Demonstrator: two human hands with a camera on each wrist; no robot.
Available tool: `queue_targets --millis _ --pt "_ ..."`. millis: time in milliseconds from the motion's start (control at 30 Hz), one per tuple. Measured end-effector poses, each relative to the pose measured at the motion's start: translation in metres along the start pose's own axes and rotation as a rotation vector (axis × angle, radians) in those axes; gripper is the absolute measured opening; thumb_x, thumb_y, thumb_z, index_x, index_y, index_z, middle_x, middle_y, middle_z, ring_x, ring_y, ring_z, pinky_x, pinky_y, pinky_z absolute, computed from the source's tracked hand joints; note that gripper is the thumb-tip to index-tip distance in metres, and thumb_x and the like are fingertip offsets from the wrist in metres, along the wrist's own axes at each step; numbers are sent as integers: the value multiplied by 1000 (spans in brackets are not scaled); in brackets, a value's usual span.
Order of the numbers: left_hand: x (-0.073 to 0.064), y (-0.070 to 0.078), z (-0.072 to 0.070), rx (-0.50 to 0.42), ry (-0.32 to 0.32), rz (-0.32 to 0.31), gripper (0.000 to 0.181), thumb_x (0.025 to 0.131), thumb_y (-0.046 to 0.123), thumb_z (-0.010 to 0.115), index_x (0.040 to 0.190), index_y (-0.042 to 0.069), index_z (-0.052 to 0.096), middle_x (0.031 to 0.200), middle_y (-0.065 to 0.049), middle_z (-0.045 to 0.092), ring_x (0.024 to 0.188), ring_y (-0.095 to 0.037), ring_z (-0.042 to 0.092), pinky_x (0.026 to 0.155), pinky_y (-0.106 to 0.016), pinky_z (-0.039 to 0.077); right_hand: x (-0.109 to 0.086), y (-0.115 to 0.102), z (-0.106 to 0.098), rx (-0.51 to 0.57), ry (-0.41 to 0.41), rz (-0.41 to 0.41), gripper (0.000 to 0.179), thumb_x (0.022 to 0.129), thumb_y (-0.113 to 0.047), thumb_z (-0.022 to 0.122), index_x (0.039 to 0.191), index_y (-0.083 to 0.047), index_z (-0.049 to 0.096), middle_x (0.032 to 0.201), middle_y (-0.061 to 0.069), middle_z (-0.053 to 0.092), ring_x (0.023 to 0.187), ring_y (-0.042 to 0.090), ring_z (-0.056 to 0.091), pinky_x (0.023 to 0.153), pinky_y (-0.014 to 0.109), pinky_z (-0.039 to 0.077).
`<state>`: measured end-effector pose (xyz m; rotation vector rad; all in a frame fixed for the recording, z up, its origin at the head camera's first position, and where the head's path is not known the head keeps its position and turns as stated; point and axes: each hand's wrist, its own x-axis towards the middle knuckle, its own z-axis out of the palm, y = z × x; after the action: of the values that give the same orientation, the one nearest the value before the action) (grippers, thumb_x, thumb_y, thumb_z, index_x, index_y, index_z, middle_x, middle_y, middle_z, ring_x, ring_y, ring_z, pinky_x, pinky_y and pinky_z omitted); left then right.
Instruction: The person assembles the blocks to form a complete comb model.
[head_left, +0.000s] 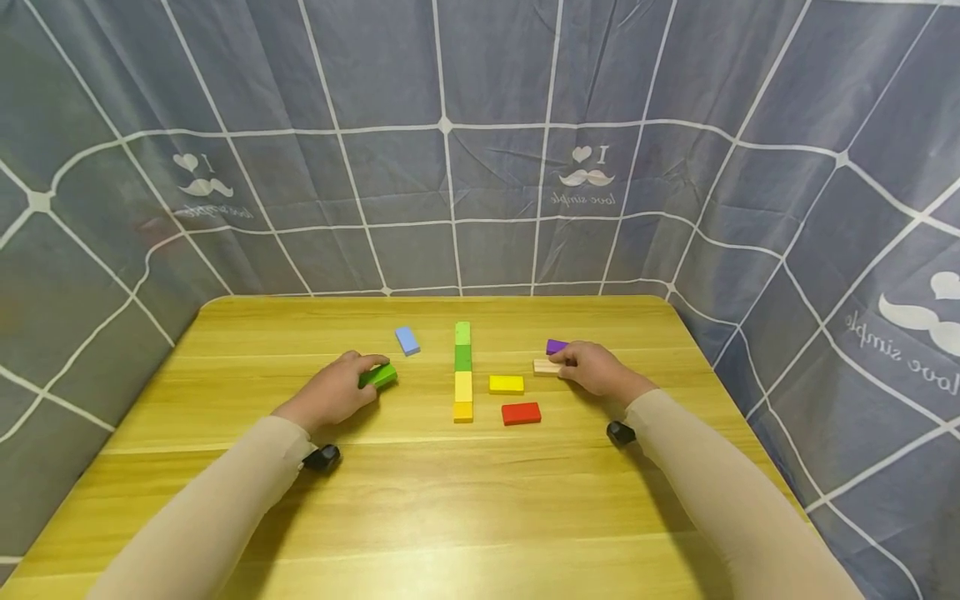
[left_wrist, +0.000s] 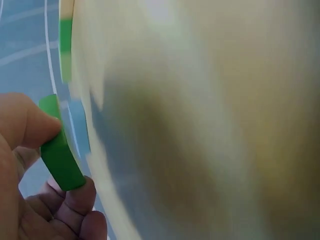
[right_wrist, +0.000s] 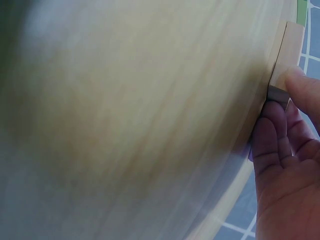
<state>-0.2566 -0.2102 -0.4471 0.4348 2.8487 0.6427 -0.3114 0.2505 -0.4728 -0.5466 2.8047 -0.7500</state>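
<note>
My left hand [head_left: 335,389] pinches a green block [left_wrist: 62,157] between thumb and fingers, left of the middle row. The left wrist view has this block tilted, apart from the tabletop behind it. On the right, my right hand [head_left: 600,371] grips a plain wooden block [right_wrist: 287,57] at its near end, with the block low at the tabletop. Just behind the wooden block lies a purple block [head_left: 556,347], partly covered by the right hand. A light blue block [head_left: 407,341] lies beyond the left hand.
Down the table's middle runs a straight row of blocks: light green [head_left: 462,333], green [head_left: 462,358], pale yellow [head_left: 463,387] and orange-yellow [head_left: 462,412]. Right of it lie a yellow block [head_left: 506,385] and a red block [head_left: 521,414]. A grey curtain [head_left: 495,175] encloses the wooden table [head_left: 450,517].
</note>
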Motion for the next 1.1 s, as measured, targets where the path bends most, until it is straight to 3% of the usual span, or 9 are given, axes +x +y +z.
queue_targets --millis 500,767,1100 --pt "-34 55 39 22 -97 204 47 99 17 68 146 18 62 111 -1 62 84 -13 53 78 -33 47 -1 -1 -1 -4 -5 -9 35 104 -13 66 138 -5 70 139 21 67 132 37 61 109 52 51" --pt "-37 71 51 69 -115 265 45 99 19 69 144 19 65 106 2 60 80 -11 51 74 -29 46 0 1 -2 4 -21 -10 36 104 -13 66 140 -5 68 127 15 72 99 21 59 87 37 50" --pt "-38 85 58 93 -136 302 60 96 29 79 150 12 59 107 1 59 80 -10 49 72 -27 44 0 2 -1 13 -19 -9 36 104 -13 66 140 -5 68 130 16 71 100 21 58 88 36 49"
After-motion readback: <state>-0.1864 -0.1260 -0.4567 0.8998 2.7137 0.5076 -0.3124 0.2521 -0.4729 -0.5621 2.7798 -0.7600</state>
